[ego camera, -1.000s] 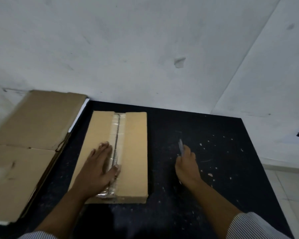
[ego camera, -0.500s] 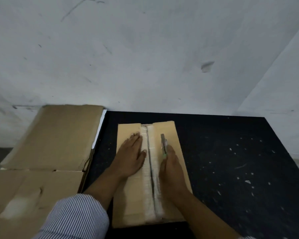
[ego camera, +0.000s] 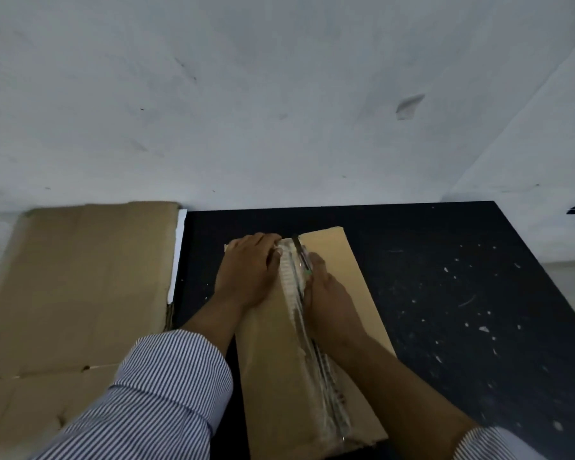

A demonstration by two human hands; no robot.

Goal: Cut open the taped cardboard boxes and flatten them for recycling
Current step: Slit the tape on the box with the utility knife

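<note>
A brown cardboard box (ego camera: 273,376) lies on the black table (ego camera: 445,277), with a strip of clear tape (ego camera: 316,353) running down its middle seam. My left hand (ego camera: 248,270) rests flat on the box's far left flap, fingers straight, fingertips at the tape. My right hand (ego camera: 329,300) grips a utility knife (ego camera: 300,255) whose blade sits on the tape seam close to the box's far end. The right flap of the box shows beyond my right hand.
Flattened cardboard sheets (ego camera: 80,277) lie to the left of the table, one with a white edge. White specks dot the table's right side. A grey wall (ego camera: 279,111) stands right behind the table.
My right hand has carried the knife from the table onto the box and up the tape seam to its far end. My left hand has slid farther along the left flap.
</note>
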